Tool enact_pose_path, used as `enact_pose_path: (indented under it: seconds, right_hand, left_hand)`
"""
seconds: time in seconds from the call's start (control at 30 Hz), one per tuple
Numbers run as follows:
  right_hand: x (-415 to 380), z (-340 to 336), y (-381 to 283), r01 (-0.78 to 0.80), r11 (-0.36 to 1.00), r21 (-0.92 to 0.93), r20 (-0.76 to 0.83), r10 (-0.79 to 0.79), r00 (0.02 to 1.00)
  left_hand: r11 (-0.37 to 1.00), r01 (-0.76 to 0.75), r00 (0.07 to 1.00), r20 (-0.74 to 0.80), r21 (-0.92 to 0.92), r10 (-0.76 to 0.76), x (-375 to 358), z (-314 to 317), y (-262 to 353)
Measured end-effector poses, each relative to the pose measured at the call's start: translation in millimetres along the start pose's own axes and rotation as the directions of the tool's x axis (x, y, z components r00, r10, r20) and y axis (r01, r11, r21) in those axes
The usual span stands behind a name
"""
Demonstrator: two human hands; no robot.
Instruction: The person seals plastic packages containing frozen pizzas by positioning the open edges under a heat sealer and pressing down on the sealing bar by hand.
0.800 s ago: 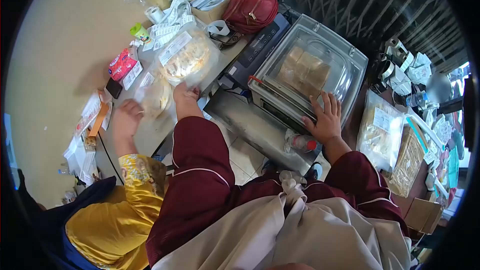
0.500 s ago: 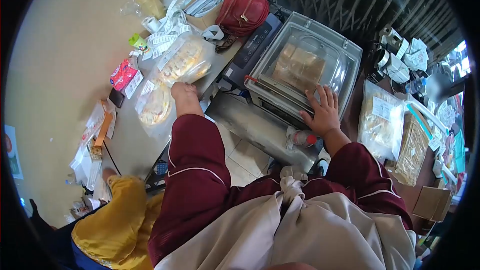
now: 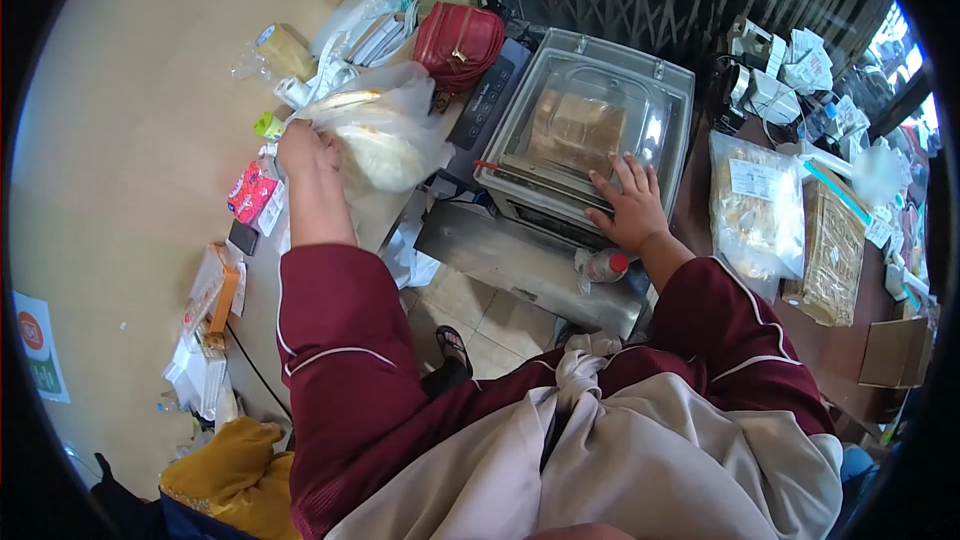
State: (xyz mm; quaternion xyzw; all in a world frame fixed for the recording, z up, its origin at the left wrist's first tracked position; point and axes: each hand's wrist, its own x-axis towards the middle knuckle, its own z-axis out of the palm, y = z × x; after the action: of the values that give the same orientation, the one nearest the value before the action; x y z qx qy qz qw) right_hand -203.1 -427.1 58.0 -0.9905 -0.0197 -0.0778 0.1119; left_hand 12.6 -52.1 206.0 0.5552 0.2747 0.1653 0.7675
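My left hand [image 3: 312, 148] is closed on the edge of a clear plastic bag [image 3: 385, 145] of pale, flat food. The bag is tilted and bunched over the left table, near a black panel device [image 3: 490, 90]. My right hand [image 3: 635, 202] lies with fingers spread on the transparent lid of a vacuum sealer [image 3: 650, 90]. Under that lid sits a brown wrapped package [image 3: 578, 128]; the lid appears down. A bottle with a red cap [image 3: 605, 265] rests on the metal ledge in front of the machine.
A red pouch [image 3: 460, 45], tape roll [image 3: 284, 50] and pink tissue pack [image 3: 252, 190] are on the left table. Right of the machine lie a labelled bag of food [image 3: 757, 205] and a brown wrapped package [image 3: 828, 255]. A person's yellow garment [image 3: 232, 475] shows at lower left.
My left hand has moved up and left, gripping the food bag and lifting and tilting it. My right hand stays on the lid. The person in yellow sits lower in view.
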Motion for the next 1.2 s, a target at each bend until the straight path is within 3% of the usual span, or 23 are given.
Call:
enact_pose_path:
  seconds: [0.07,0.17,0.2,0.23,0.27,0.3,0.4,0.43,0.47,0.5,0.53,0.63,0.67,0.73,0.77,0.83,0.93,1.0,1.1,1.2]
  right_hand:
    - [0.4,-1.9,-2.2,0.002,1.000,-0.032,-0.022,-0.002,1.000]
    - [5.1,-0.3,-26.3,-0.099,0.931,0.352,-0.038,0.120,0.992]
    - [5.7,-3.1,-44.9,-0.226,0.683,0.695,0.152,0.167,0.974]
    - [6.9,-8.1,-64.5,-0.363,0.305,0.880,0.340,0.127,0.932]
    - [9.9,-14.0,-77.8,-0.616,-0.222,0.756,0.628,-0.021,0.778]
    - [13.0,-21.4,-87.0,-0.712,-0.622,0.325,0.738,-0.304,0.602]
    - [10.5,-49.7,-98.0,-0.519,-0.818,0.249,0.443,-0.380,0.812]
    - [15.1,-53.2,-88.4,-0.445,-0.862,0.241,0.330,-0.358,0.873]
    - [19.6,-56.6,-78.8,-0.373,-0.903,0.214,0.212,-0.330,0.920]
    - [20.7,-64.8,-65.9,-0.364,-0.931,-0.029,0.177,-0.363,0.915]
    - [23.1,-75.6,-62.7,-0.302,-0.934,0.191,0.223,-0.258,0.940]
    - [31.1,-81.6,-31.3,-0.204,-0.906,0.371,0.248,-0.115,0.962]
    - [35.3,-87.0,-18.5,-0.208,-0.917,0.339,0.304,-0.102,0.947]
    - [54.0,-87.4,5.9,-0.062,-0.856,0.513,0.291,0.106,0.951]
    - [63.0,-88.7,18.7,0.020,-0.767,0.642,0.286,0.264,0.921]
    - [88.2,-77.3,55.4,0.136,-0.678,0.722,0.120,0.316,0.941]
    - [106.5,-60.6,90.5,0.124,-0.606,0.786,0.124,0.351,0.928]
    - [112.7,-29.9,116.0,0.056,-0.547,0.835,0.171,0.356,0.918]
    - [111.8,12.4,124.2,-0.022,-0.475,0.880,0.277,0.475,0.836]
    - [111.8,14.3,126.9,-0.055,-0.457,0.888,0.285,0.453,0.845]
  left_hand:
    - [0.999,0.035,0.993,0.109,-0.029,-0.032,-33.7,-1.0,19.0]
    - [0.995,0.049,0.962,0.271,-0.089,-0.023,-104.9,3.1,49.4]
    - [0.993,0.049,0.947,0.322,-0.109,-0.012,-121.2,0.5,52.5]
    - [0.976,0.135,0.865,0.501,-0.171,-0.032,-125.4,-8.2,51.0]
    - [0.950,0.228,0.750,0.660,-0.213,-0.032,-127.5,-17.6,51.1]
    - [0.916,0.325,0.605,0.796,-0.236,-0.009,-129.6,-21.9,51.6]
    - [0.961,0.195,0.779,0.626,-0.197,-0.030,-173.4,3.1,35.1]
    - [0.960,0.223,0.708,0.705,-0.169,-0.041,-176.9,4.4,27.8]
    - [0.958,0.251,0.631,0.774,-0.140,-0.053,-177.4,3.2,16.0]
    - [0.955,0.275,0.547,0.835,-0.109,-0.062,-177.8,4.7,4.6]
    - [0.953,0.289,0.530,0.843,-0.085,-0.086,-181.0,9.2,-6.0]
    - [0.958,0.287,0.460,0.879,-0.016,-0.123,-180.9,22.6,-31.8]
    - [0.966,0.260,0.426,0.898,-0.003,-0.111,-174.1,30.3,-38.1]
    - [0.986,0.154,0.387,0.915,0.061,-0.117,-171.6,48.3,-37.1]
    - [0.990,0.080,0.392,0.909,0.116,-0.138,-161.4,60.3,-41.7]
    - [0.971,-0.065,0.412,0.892,0.232,-0.185,-131.1,82.4,-70.5]
    - [0.896,-0.281,0.442,0.875,0.344,-0.197,-116.4,108.0,-114.7]
    - [0.809,-0.293,0.545,0.784,0.509,-0.296,-115.3,115.9,-149.0]
    - [0.712,-0.303,0.609,0.703,0.634,-0.367,-113.8,113.0,-192.7]
    - [0.756,-0.266,0.619,0.707,0.598,-0.342,-111.2,113.6,-198.9]
